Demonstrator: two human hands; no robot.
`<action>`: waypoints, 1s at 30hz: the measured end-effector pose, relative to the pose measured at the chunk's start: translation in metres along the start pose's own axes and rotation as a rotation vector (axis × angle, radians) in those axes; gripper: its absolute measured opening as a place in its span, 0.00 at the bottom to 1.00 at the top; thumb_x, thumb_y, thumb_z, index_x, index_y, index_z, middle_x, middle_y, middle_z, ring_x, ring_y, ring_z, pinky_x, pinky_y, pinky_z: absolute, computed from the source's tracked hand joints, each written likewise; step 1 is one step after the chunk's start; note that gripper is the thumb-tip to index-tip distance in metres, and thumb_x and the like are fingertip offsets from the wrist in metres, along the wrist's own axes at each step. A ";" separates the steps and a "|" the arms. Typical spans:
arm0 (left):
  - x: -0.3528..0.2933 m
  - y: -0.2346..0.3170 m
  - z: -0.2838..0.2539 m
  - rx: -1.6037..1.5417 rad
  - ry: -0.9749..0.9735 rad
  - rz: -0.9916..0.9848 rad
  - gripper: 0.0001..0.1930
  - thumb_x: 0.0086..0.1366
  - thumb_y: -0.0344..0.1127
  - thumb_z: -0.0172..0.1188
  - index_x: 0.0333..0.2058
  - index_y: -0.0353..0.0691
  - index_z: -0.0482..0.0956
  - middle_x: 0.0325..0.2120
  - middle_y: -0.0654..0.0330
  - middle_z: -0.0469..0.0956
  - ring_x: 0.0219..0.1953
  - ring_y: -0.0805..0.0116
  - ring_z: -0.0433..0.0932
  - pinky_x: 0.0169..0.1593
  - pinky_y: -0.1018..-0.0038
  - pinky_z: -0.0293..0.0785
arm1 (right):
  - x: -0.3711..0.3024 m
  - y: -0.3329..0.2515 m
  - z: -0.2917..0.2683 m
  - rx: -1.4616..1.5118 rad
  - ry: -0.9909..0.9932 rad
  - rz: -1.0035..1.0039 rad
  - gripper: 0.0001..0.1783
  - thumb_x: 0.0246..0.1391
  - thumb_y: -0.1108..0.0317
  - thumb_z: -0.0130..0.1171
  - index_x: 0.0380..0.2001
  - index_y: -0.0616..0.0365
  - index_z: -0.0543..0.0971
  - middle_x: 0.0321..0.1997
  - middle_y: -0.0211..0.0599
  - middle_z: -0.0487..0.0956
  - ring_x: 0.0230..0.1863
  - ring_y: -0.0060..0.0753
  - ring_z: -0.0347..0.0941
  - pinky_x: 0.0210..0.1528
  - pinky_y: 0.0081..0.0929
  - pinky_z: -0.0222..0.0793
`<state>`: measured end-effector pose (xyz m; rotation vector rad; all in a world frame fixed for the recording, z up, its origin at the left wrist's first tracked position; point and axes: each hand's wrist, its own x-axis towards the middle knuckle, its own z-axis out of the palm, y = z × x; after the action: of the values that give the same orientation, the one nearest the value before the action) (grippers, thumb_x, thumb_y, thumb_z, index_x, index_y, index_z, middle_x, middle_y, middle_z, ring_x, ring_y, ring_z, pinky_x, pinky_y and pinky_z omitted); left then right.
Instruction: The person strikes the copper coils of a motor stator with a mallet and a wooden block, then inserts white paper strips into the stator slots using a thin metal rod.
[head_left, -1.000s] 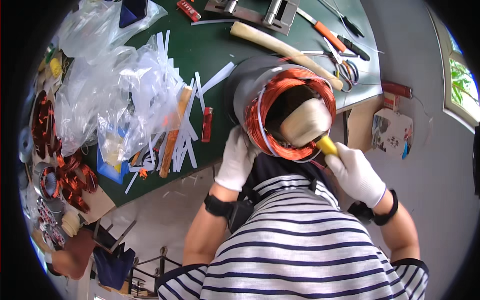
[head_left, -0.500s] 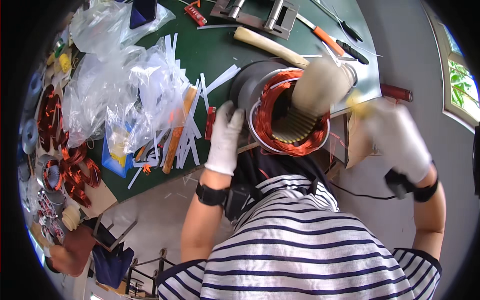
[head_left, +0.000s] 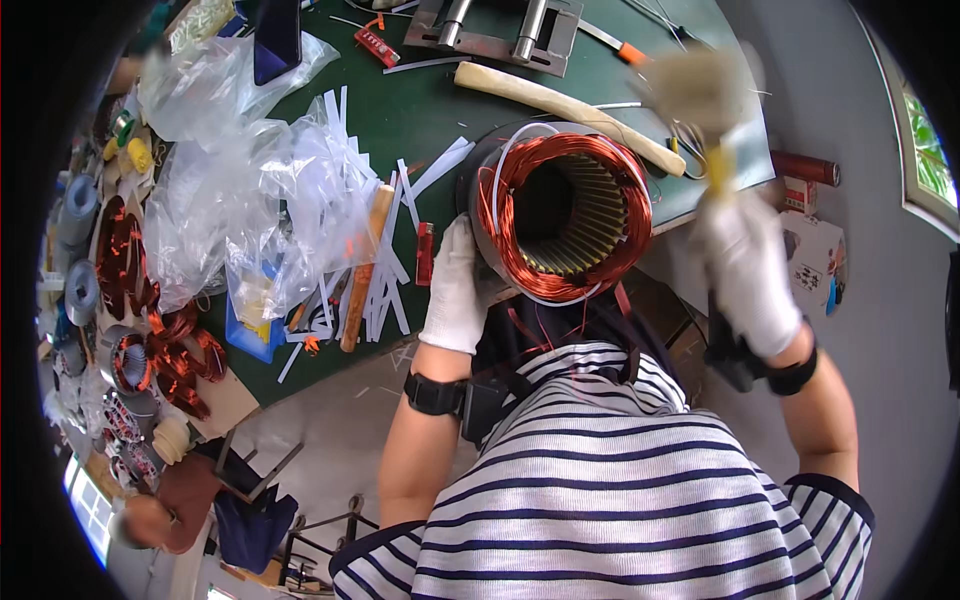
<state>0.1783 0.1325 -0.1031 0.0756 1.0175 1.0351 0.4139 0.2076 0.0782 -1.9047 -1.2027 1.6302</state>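
Note:
A motor stator (head_left: 474,215) lies on its side at the table's front edge, its open bore facing me. Red copper windings (head_left: 630,240) ring the bore, and yellowish slot liners line its inside. White cord loops round the coil. My left hand (head_left: 455,290), in a white glove, grips the stator's left side; some fingertips are hidden. In my gloved right hand (head_left: 745,265) is a mallet (head_left: 700,90), with a yellow handle and a pale, thick head. It is raised to the right of the stator, blurred by motion and apart from the windings.
A bare wooden stick (head_left: 560,105) lies behind the stator, near a metal fixture (head_left: 545,40). On the left are plastic bags (head_left: 200,190), white strips (head_left: 385,300), a red tool (head_left: 425,255) and a blue box (head_left: 250,335). More copper coils (head_left: 120,250) lie farther left. Another person (head_left: 140,525) is at lower left.
The mallet has swung away from the stator's opening, up and to the right, uncovering the bore. My right hand has moved left. My left hand stays at the stator's side.

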 end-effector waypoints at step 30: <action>0.004 0.114 0.117 1.988 -0.425 1.045 0.25 0.49 0.26 0.58 0.50 0.36 0.70 0.45 0.49 0.73 0.50 0.51 0.71 0.55 0.65 0.66 | 0.048 0.066 -0.045 0.445 -0.696 0.030 0.18 0.40 0.78 0.52 0.40 0.67 0.73 0.27 0.34 0.74 0.20 0.20 0.68 0.24 0.15 0.65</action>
<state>0.1868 0.2438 0.0162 2.5052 1.2157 0.3799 0.4789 0.2185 0.0121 -1.1135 -0.9035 2.4331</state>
